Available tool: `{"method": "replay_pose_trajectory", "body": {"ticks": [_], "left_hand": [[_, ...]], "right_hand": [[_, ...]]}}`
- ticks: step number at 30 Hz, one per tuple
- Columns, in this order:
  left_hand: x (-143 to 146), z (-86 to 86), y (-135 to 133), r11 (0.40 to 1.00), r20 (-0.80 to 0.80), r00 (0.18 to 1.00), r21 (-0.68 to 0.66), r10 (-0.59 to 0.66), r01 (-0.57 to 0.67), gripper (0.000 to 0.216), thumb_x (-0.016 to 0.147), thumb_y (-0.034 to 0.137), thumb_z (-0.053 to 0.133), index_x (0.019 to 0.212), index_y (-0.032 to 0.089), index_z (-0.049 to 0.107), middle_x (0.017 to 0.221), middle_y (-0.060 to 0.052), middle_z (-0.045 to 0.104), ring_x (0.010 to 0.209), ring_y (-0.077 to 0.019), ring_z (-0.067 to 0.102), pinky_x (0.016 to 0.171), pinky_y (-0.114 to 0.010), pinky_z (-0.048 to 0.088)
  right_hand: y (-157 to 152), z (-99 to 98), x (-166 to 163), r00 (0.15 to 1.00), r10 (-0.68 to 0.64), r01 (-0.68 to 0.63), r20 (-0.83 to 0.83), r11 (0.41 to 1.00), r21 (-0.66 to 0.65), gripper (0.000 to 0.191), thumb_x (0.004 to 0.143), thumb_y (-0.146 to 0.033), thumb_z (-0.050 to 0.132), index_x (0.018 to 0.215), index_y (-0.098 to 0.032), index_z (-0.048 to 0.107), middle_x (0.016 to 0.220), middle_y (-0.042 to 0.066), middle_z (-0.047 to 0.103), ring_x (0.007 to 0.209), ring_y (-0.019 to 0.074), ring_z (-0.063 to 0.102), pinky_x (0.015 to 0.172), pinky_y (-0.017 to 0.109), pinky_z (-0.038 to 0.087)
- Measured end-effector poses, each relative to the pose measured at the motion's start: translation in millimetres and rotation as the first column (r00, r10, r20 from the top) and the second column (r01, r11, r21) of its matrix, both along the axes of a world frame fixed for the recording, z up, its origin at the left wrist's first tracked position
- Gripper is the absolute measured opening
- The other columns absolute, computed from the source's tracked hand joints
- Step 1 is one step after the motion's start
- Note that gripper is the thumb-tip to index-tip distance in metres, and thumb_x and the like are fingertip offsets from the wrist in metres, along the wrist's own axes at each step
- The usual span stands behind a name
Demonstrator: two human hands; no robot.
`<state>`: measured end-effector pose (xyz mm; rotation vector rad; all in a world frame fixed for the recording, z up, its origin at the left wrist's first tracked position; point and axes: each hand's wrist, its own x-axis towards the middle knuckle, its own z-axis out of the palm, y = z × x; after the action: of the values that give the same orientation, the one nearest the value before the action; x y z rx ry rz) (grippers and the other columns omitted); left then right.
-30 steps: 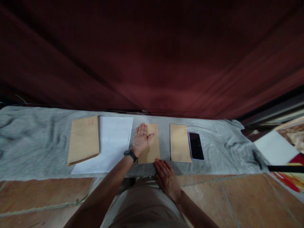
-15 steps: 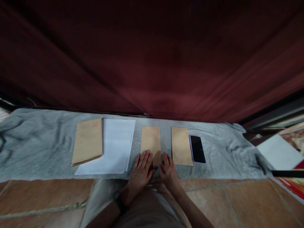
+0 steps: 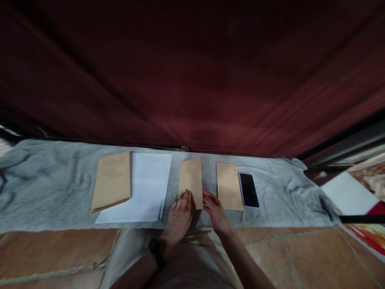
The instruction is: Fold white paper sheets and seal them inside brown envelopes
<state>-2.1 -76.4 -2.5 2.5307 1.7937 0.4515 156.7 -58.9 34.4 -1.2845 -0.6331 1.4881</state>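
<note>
Both of my hands are at the near end of the middle brown envelope (image 3: 190, 178), which lies on a grey cloth (image 3: 45, 188). My left hand (image 3: 179, 215), a dark band at its wrist, has its fingers flat and together on the envelope's near left corner. My right hand (image 3: 215, 212) touches the near right corner with its fingers curled at the edge; whether they grip it I cannot tell. Another brown envelope (image 3: 228, 186) lies just right of it, beside a dark phone (image 3: 248, 189).
A stack of brown envelopes (image 3: 112, 180) and white paper sheets (image 3: 147, 186) lie on the cloth to the left. Dark red fabric (image 3: 192, 72) hangs behind. Brown floor tiles (image 3: 300, 257) lie in front; white paper (image 3: 349, 194) and colourful items sit far right.
My left hand slid back from the middle of the envelope to its near end. My right hand moved up from my lap to the same end, and the envelope now looks slightly tilted.
</note>
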Motion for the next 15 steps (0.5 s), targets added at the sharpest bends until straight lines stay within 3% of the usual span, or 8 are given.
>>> {"method": "replay_pose_trajectory", "body": {"ticks": [3, 5, 6, 8, 10, 11, 13, 15], "left_hand": [[-3, 26.4, 11, 0.996, 0.228, 0.97, -0.02, 0.085, -0.083, 0.05, 0.096, 0.017, 0.042, 0.145, 0.012, 0.053, 0.141, -0.017, 0.063, 0.124, -0.0292, 0.063, 0.101, -0.042, 0.052], [-7, 45.1, 21, 0.984, 0.496, 0.85, -0.099, 0.179, -0.15, 0.042, 0.101, 0.029, 0.042, 0.135, 0.015, 0.061, 0.13, -0.015, 0.069, 0.118, -0.0281, 0.066, 0.096, -0.041, 0.055], [-9, 52.8, 27, 0.968, 0.643, 0.724, -0.176, 0.25, -0.178, 0.04, 0.102, 0.037, 0.041, 0.126, 0.016, 0.065, 0.12, -0.014, 0.073, 0.11, -0.0265, 0.07, 0.09, -0.039, 0.057], [-9, 61.9, 35, 0.912, 0.84, 0.356, -0.373, 0.41, -0.171, 0.045, 0.1, 0.054, 0.045, 0.112, 0.017, 0.067, 0.1, -0.011, 0.076, 0.09, -0.0237, 0.073, 0.074, -0.034, 0.06], [-6, 60.5, 38, 0.851, 0.853, -0.028, -0.522, 0.521, -0.054, 0.05, 0.092, 0.063, 0.056, 0.108, 0.017, 0.066, 0.096, -0.009, 0.076, 0.081, -0.0215, 0.073, 0.066, -0.032, 0.059], [-2, 56.1, 38, 0.825, 0.81, -0.178, -0.565, 0.559, 0.02, 0.049, 0.088, 0.062, 0.063, 0.107, 0.017, 0.066, 0.097, -0.008, 0.077, 0.082, -0.0211, 0.073, 0.067, -0.031, 0.06], [6, 42.7, 35, 0.77, 0.689, -0.364, -0.617, 0.627, 0.162, 0.043, 0.081, 0.055, 0.073, 0.102, 0.018, 0.067, 0.1, -0.008, 0.077, 0.084, -0.0212, 0.074, 0.072, -0.033, 0.061], [14, 28.2, 30, 0.706, 0.573, -0.429, -0.651, 0.698, 0.279, 0.033, 0.079, 0.048, 0.077, 0.095, 0.02, 0.068, 0.097, -0.007, 0.078, 0.085, -0.0216, 0.075, 0.078, -0.034, 0.062]], "right_hand": [[-2, 19.8, -8, 0.999, 0.032, -0.03, -0.017, 0.995, 0.098, 0.044, 0.075, -0.051, 0.078, 0.111, -0.025, 0.075, 0.119, 0.006, 0.074, 0.099, 0.023, 0.071, 0.087, 0.037, 0.059], [0, 27.9, -10, 0.997, 0.066, -0.07, 0.029, 0.979, 0.192, 0.044, 0.081, -0.052, 0.073, 0.115, -0.025, 0.074, 0.125, 0.007, 0.072, 0.099, 0.0223, 0.07, 0.091, 0.04, 0.059], [2, 30.1, -10, 0.994, 0.075, -0.091, 0.078, 0.969, 0.231, 0.043, 0.084, -0.052, 0.07, 0.117, -0.024, 0.073, 0.125, 0.007, 0.071, 0.099, 0.0221, 0.07, 0.092, 0.04, 0.058], [5, 30.1, -8, 0.975, 0.071, -0.131, 0.212, 0.95, 0.284, 0.04, 0.089, -0.05, 0.066, 0.119, -0.024, 0.072, 0.123, 0.007, 0.071, 0.101, 0.0216, 0.069, 0.094, 0.039, 0.058], [7, 23.4, -7, 0.94, 0.051, -0.166, 0.337, 0.932, 0.322, 0.037, 0.092, -0.045, 0.062, 0.121, -0.024, 0.071, 0.12, 0.007, 0.071, 0.102, 0.0208, 0.068, 0.095, 0.037, 0.057], [7, 17.7, -7, 0.921, 0.043, -0.186, 0.387, 0.922, 0.34, 0.036, 0.094, -0.043, 0.06, 0.123, -0.024, 0.07, 0.12, 0.007, 0.07, 0.102, 0.0203, 0.068, 0.095, 0.036, 0.056], [6, 3.3, -6, 0.884, 0.028, -0.226, 0.467, 0.899, 0.374, 0.033, 0.096, -0.037, 0.056, 0.124, -0.025, 0.068, 0.12, 0.007, 0.069, 0.104, 0.0197, 0.068, 0.096, 0.035, 0.056], [3, -11.8, -6, 0.853, 0.016, -0.26, 0.521, 0.88, 0.398, 0.032, 0.097, -0.033, 0.053, 0.124, -0.025, 0.068, 0.118, 0.007, 0.069, 0.104, 0.0196, 0.068, 0.096, 0.035, 0.057]]}}
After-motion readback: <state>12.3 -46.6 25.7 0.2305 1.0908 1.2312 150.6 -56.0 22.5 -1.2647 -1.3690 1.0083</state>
